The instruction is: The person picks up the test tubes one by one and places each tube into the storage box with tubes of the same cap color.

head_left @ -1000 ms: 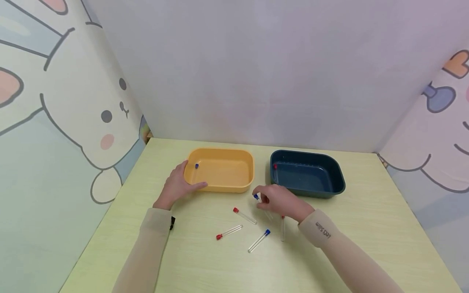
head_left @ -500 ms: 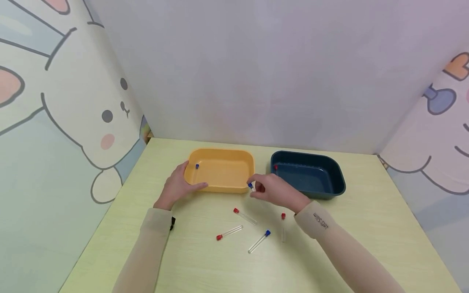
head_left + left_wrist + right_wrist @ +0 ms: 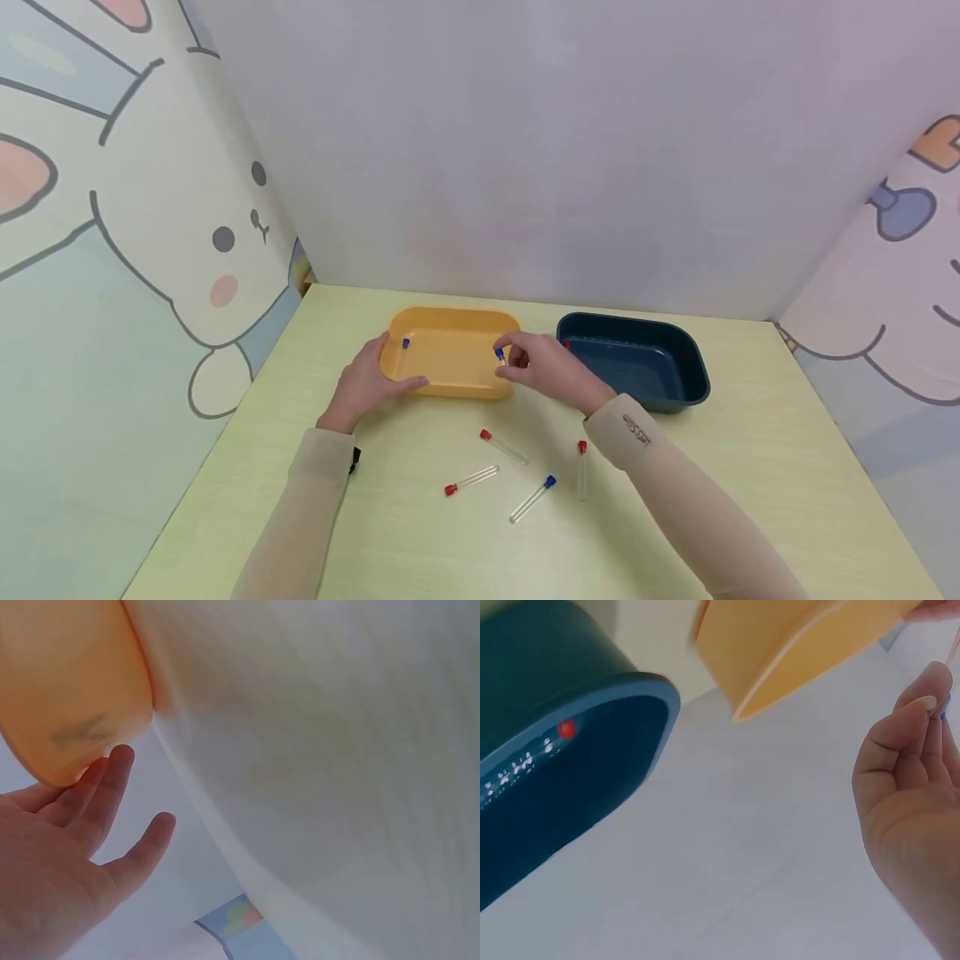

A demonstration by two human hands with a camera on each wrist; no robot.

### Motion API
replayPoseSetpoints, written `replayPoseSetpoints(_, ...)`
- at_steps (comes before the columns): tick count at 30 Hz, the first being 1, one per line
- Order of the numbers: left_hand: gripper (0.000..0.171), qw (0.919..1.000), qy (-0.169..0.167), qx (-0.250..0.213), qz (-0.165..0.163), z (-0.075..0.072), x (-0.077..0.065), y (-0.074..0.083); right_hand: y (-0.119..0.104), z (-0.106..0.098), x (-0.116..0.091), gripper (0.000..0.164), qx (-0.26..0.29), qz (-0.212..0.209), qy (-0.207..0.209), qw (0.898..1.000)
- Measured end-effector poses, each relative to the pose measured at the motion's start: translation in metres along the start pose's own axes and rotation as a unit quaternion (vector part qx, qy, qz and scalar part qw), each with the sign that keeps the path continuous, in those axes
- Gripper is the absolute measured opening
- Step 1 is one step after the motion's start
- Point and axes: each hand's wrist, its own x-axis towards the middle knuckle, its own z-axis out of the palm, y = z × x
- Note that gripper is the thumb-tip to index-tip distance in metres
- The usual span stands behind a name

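Note:
My right hand (image 3: 553, 368) pinches a test tube with a blue cap (image 3: 499, 354) between thumb and fingers, over the right end of the yellow bin (image 3: 450, 358). The tube's lower part is mostly hidden by the hand. In the right wrist view the thumb and fingertips meet around it, a bit of blue showing. At the bin's left end my left hand (image 3: 362, 386) touches the wall with extended fingers, its thumb along the front side. Inside the yellow bin, at its left, lies another blue-capped test tube (image 3: 406, 343).
A dark blue bin (image 3: 637, 367) stands to the right, with a red cap (image 3: 567, 344) showing at its left end. On the table in front lie red-capped test tubes (image 3: 504, 447) (image 3: 471, 480) (image 3: 582, 469) and a blue-capped tube (image 3: 533, 499).
My right hand has carried the blue-capped test tube up and to the left, from the table in front of the bins to over the yellow bin. The left hand stays at the yellow bin.

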Motion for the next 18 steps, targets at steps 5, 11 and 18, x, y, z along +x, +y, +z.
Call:
replayPoseSetpoints(5, 0.132, 1.0, 0.002, -0.001, 0.002, -0.001, -0.001, 0.0, 0.0, 0.007, 0.011, 0.037, 0.03, -0.01, 0.017, 0.999)
replayPoseSetpoints(11, 0.133, 1.0, -0.001, 0.0, -0.007, -0.001, -0.004, 0.002, -0.006, 0.015, 0.026, 0.037, 0.064, -0.001, 0.034, 0.997)
replayPoseSetpoints(18, 0.131, 0.9998, -0.005, -0.013, -0.015, -0.003, -0.006, 0.008, -0.012, 0.02, 0.045, 0.038, 0.069, -0.002, 0.052, 0.996)
